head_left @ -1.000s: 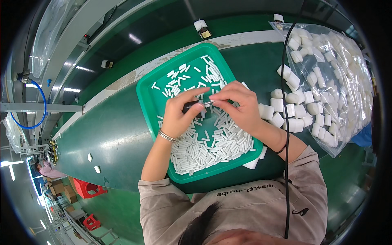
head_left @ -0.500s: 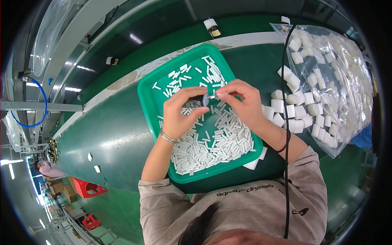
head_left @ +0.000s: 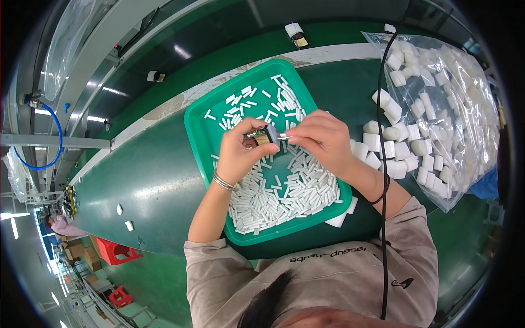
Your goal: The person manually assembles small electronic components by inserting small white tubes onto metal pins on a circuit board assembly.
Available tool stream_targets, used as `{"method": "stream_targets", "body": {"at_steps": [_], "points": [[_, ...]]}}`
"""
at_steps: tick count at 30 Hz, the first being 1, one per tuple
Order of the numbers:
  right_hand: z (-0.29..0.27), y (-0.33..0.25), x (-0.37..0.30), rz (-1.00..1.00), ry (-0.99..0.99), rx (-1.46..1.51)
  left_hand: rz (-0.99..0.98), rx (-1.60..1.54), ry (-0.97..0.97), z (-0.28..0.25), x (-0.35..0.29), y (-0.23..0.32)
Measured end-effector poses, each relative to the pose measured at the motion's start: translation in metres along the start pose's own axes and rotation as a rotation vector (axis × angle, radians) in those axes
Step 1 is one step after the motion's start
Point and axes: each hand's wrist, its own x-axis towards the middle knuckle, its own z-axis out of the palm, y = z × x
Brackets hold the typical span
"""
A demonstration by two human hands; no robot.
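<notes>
My left hand [head_left: 236, 152] grips a small motor-like part [head_left: 264, 137] with a gold and dark body and a grey end. At that end, my right hand [head_left: 324, 139] pinches a short white sleeve [head_left: 288, 136] against a thin metal pin; the fingertips partly hide it. Both hands are above a green tray [head_left: 195, 128]. Many short white sleeves [head_left: 311, 188] like it lie loose in the tray, heaped most thickly on the side near me.
Right of the tray, white foam plugs [head_left: 402, 148] spill from a clear plastic bag [head_left: 465, 115]. A black cable [head_left: 384, 218] hangs down across the view. Beyond the pale ledge, a green conveyor belt [head_left: 229, 52] carries foam-topped parts [head_left: 296, 35]. Two white bits [head_left: 129, 225] lie on the table at left.
The part in my left hand has turned, so its gold side now shows. My right fingers have shifted slightly left, closer to its end. Parts on the belt have moved right.
</notes>
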Motion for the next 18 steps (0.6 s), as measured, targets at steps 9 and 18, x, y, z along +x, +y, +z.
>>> {"method": "stream_targets", "body": {"at_steps": [9, 18], "points": [[0.003, -0.004, 0.000, -0.048, 0.052, -0.089, 0.016, -0.233, 0.050, 0.011, 0.000, 0.013], [0.002, -0.005, -0.002, 0.006, -0.021, 0.049, -0.109, -0.173, -0.124, 0.003, -0.003, 0.014]]}}
